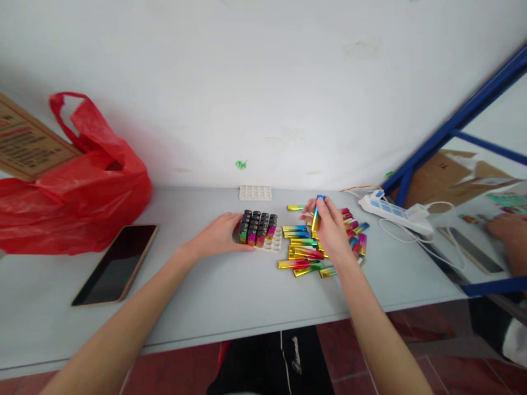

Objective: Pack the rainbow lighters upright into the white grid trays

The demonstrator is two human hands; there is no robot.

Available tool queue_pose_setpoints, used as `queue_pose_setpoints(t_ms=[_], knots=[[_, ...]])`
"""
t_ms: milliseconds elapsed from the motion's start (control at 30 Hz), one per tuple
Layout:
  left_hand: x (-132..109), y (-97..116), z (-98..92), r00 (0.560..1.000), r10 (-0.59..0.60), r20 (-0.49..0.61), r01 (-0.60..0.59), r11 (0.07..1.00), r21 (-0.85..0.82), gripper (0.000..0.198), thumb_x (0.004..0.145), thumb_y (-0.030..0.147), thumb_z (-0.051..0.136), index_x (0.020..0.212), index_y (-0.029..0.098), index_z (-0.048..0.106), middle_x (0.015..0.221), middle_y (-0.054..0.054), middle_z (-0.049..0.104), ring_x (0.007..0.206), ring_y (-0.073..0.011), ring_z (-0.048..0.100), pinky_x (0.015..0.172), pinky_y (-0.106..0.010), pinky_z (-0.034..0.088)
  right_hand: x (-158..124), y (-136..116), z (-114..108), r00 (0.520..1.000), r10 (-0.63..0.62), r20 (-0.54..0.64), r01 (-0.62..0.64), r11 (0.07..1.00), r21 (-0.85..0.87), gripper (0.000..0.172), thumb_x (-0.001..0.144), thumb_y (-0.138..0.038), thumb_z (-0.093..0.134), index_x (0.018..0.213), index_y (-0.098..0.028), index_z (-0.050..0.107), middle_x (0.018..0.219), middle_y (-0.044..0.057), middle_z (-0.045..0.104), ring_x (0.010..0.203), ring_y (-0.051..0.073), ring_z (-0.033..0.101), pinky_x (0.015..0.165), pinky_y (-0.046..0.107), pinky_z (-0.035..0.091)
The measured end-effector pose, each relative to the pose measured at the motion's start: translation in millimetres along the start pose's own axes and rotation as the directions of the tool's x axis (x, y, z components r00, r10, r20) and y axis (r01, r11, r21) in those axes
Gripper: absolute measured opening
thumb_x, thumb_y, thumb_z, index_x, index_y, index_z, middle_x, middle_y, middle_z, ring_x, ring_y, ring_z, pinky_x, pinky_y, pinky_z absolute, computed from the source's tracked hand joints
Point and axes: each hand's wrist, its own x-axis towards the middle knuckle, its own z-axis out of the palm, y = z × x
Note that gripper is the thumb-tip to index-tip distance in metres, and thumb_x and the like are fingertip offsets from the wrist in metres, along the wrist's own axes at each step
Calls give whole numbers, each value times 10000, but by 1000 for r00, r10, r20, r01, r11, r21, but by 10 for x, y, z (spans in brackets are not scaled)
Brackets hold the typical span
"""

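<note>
A white tray (pixel 275 244) on the grey table holds several upright rainbow lighters (pixel 257 226) with black tops. My left hand (pixel 222 235) rests against the tray's left side, fingers curled round it. My right hand (pixel 329 227) pinches one rainbow lighter (pixel 317 215) and holds it upright above a loose pile of rainbow lighters (pixel 304 249) lying flat to the right of the tray.
A second empty white tray (pixel 256 192) lies by the wall. A phone (pixel 117 262) lies face up at left beside a red plastic bag (pixel 78 186). A white power strip (pixel 391 212) with cables sits at right. Another person's hand (pixel 508 233) works beyond a blue frame (pixel 453 123).
</note>
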Motion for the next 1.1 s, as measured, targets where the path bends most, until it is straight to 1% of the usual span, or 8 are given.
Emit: queue_pose_setpoints(t_ms=[100, 167, 233, 367, 467, 633, 800, 1100], knots=[[-7, 5, -2, 1000, 20, -16, -20, 1000, 3, 723, 698, 730, 855, 1184, 218, 697, 1156, -144, 777, 1059, -387, 741, 981, -529, 594, 193, 28, 213, 994, 69, 81, -86, 971, 223, 438, 966, -702, 642, 1036, -279, 550, 917, -27, 668, 560, 100, 520, 500, 238, 465], [-10, 0, 2, 1000, 15, -12, -15, 1000, 12, 727, 708, 734, 848, 1187, 210, 694, 1145, -144, 776, 1057, -387, 741, 971, -530, 593, 230, 97, 334, 987, 119, 108, -141, 961, 237, 471, 932, -717, 678, 1073, -287, 548, 742, -83, 553, 484, 90, 379, 432, 214, 341], [-9, -9, 5, 1000, 5, 6, -5, 1000, 11, 725, 713, 742, 843, 1181, 208, 692, 1140, -147, 773, 1061, -388, 735, 968, -532, 589, 209, 200, 412, 982, 169, 84, -183, 965, 188, 495, 914, -744, 681, 1010, -275, 552, 641, -106, 433, 477, 95, 316, 423, 213, 257], [-2, -13, 3, 1000, -2, 17, 2, 1000, -7, 735, 704, 749, 846, 1195, 225, 691, 1164, -148, 769, 1091, -389, 725, 991, -528, 578, 78, 369, 422, 983, 180, 43, -180, 984, -14, 576, 924, -798, 623, 774, -254, 505, 618, -59, 457, 538, 121, 396, 458, 244, 280], [-2, 1, -6, 1000, -22, 7, 22, 1000, -3, 705, 678, 753, 850, 1134, 238, 697, 1111, -133, 770, 1048, -386, 728, 966, -522, 585, -7, 367, 374, 983, 176, 58, -170, 980, -107, 635, 925, -828, 596, 676, -252, 494, 590, -31, 466, 565, 144, 428, 484, 267, 311], [-6, 2, -3, 1000, -27, -16, 27, 1000, -9, 670, 655, 743, 861, 1099, 266, 706, 1085, -125, 768, 1025, -386, 725, 938, -523, 601, -17, 257, 348, 955, 288, 70, -286, 957, -40, 691, 942, -856, 503, 609, -252, 491, 521, -19, 443, 514, 150, 406, 474, 290, 296], [2, -26, 7, 1000, -23, -18, 24, 999, 31, 616, 641, 766, 855, 986, 282, 693, 982, -106, 755, 938, -369, 718, 852, -522, 615, 43, 238, 346, 929, 366, 54, -368, 929, 32, 671, 894, -811, 552, 538, -250, 458, 478, -43, 357, 458, 114, 291, 450, 288, 206], [1, -25, 5, 999, -39, -16, 40, 999, 29, 664, 651, 781, 839, 1062, 278, 701, 1033, -112, 761, 971, -375, 728, 900, -527, 614, 55, 218, 327, 892, 446, 75, -452, 881, 139, 556, 870, -708, 586, 588, -243, 472, 488, -61, 331, 457, 99, 236, 440, 262, 164]])
